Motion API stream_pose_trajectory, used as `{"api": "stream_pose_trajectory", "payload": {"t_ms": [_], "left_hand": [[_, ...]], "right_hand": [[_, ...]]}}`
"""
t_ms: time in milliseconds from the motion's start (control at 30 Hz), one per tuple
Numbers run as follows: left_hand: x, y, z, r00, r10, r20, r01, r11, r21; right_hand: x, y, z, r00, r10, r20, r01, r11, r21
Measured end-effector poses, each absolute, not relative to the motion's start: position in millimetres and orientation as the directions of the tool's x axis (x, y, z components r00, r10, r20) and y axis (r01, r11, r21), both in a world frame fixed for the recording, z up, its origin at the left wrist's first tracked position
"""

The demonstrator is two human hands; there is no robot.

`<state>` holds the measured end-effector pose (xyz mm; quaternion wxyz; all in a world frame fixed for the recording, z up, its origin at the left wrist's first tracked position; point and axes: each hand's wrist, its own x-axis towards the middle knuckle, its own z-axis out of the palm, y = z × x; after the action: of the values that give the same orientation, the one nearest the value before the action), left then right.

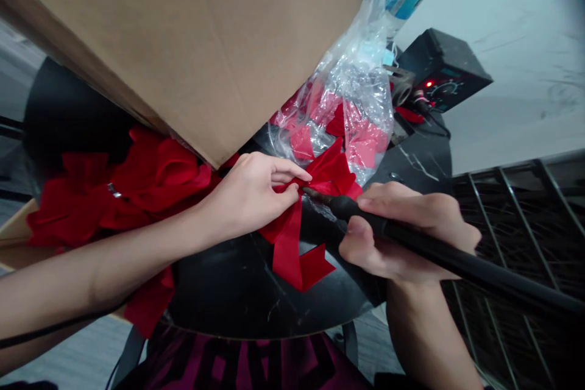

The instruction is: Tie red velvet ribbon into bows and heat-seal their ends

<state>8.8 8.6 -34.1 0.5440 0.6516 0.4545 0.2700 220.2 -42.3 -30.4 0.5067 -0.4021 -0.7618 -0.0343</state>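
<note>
My left hand pinches a red satin ribbon bow between thumb and fingers, with its tails hanging onto the black round tabletop. My right hand grips a black soldering iron like a pen. The iron's thin metal tip reaches the ribbon right beside my left fingertips. Part of the bow's knot is hidden by those fingers.
A cardboard box overhangs the table's far left. A heap of red bows lies by my left forearm. A clear plastic bag holds red ribbon pieces. A black soldering station stands behind it, and a black wire rack stands at right.
</note>
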Motion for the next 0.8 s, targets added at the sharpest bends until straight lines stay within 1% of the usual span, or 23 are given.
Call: {"api": "stream_pose_trajectory", "payload": {"t_ms": [267, 500, 667, 800], "left_hand": [[8.3, 8.5, -36.6, 0.436, 0.890, -0.135, 0.300, -0.003, 0.954], [7.9, 8.2, -35.7, 0.429, 0.894, -0.130, 0.296, -0.004, 0.955], [8.9, 6.8, -35.7, 0.437, 0.889, -0.139, 0.296, 0.004, 0.955], [8.6, 7.9, -35.3, 0.439, 0.885, -0.155, 0.297, 0.020, 0.955]], "right_hand": [[217.3, -41.5, -27.8, -0.193, 0.623, 0.758, 0.626, 0.673, -0.394], [220.6, -41.2, -31.1, -0.190, 0.623, 0.759, 0.676, 0.643, -0.359], [223.7, -41.4, -30.7, -0.179, 0.649, 0.739, 0.647, 0.644, -0.408], [223.3, -38.3, -28.2, -0.226, 0.640, 0.734, 0.602, 0.684, -0.412]]}}
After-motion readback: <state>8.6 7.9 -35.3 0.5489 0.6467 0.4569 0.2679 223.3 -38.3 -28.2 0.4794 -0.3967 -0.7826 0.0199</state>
